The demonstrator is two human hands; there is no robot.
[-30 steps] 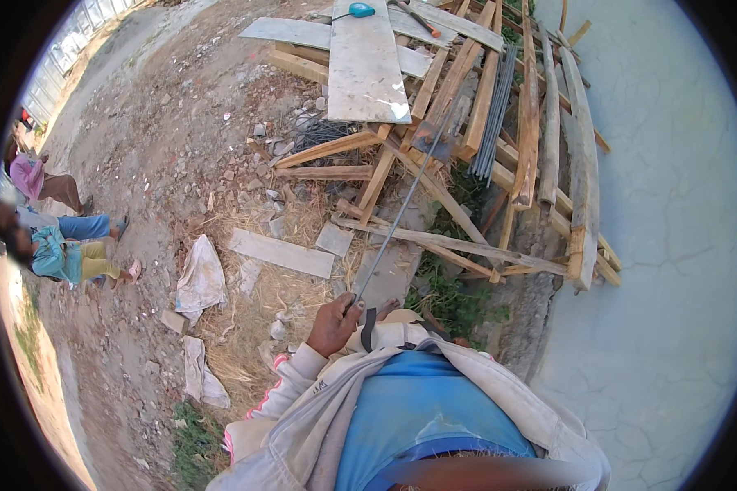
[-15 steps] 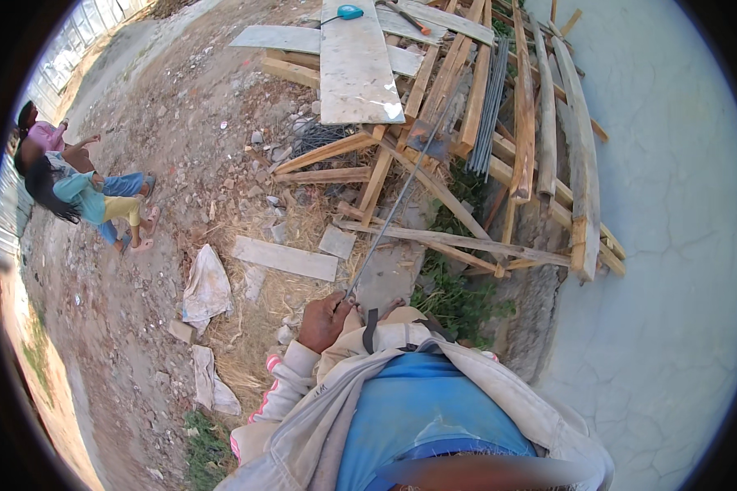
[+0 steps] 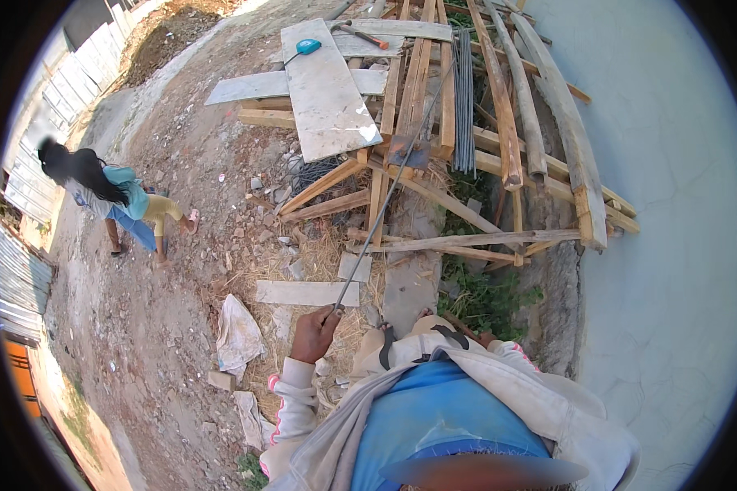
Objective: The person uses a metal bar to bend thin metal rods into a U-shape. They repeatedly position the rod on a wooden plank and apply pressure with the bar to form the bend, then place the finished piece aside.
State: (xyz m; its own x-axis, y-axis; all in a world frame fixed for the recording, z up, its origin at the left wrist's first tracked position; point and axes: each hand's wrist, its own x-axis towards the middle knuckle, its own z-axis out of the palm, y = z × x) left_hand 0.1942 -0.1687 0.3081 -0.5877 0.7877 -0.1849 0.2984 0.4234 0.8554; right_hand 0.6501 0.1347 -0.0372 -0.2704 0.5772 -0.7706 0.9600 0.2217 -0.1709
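Observation:
My left hand (image 3: 314,335) is closed around the near end of a long thin steel rod (image 3: 354,272). The rod slants away from me over a small rusty metal plate (image 3: 409,155) on the timber bench, and its far part lies along the beams. By my right thigh, my right hand (image 3: 486,338) shows only in part, with the jacket covering the wrist. A short brown bar (image 3: 460,326) sticks out of it; the fingers are mostly hidden. A bundle of grey steel rods (image 3: 464,106) rests on the timbers.
Flat boards (image 3: 327,98) carry a teal tape measure (image 3: 308,47) and a hammer (image 3: 364,36). Long timbers (image 3: 585,172) lie beside the grey wall (image 3: 671,245). A white sack (image 3: 237,335) and a loose board (image 3: 303,293) are on rubble ground. People (image 3: 131,196) walk at left.
My left hand has moved forward and away from my lap with the rod. My right hand and the brown bar have come into sight. The people at left have walked on, and my view has shifted.

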